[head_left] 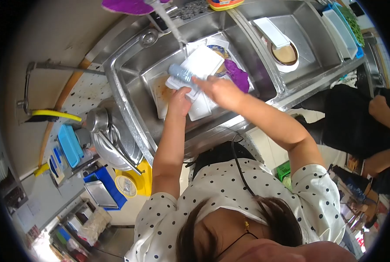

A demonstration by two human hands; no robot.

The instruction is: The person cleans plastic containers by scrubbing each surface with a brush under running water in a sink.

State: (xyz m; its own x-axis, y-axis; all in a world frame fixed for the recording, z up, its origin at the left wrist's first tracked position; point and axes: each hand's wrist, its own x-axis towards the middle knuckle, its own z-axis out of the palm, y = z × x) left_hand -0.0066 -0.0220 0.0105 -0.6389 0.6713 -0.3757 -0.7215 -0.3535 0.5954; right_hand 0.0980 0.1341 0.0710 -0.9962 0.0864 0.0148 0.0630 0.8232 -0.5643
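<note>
Over the left sink basin (136,65), my left hand (179,102) grips the near edge of a white rectangular dish (189,91). Closed fingers of my right hand (221,91) hold a bluish, roughly cylindrical thing (181,73) against the dish; motion blurs it, and I cannot make out its kind. Beneath and beyond lie more white dishes (203,61), a blue-and-yellow patterned plate (223,51) and a crumpled purple cloth or glove (237,75). A brown-stained white tray (160,94) is left of my left hand. Water falls from the faucet (173,30) behind the dishes.
The right basin (308,39) holds a white rectangular plate (271,32) and a brown-rimmed bowl (284,53). A blue tray (358,50) stands at its right edge. Metal lids (116,148) are left of the sink. A person in black (352,118) stands on the right.
</note>
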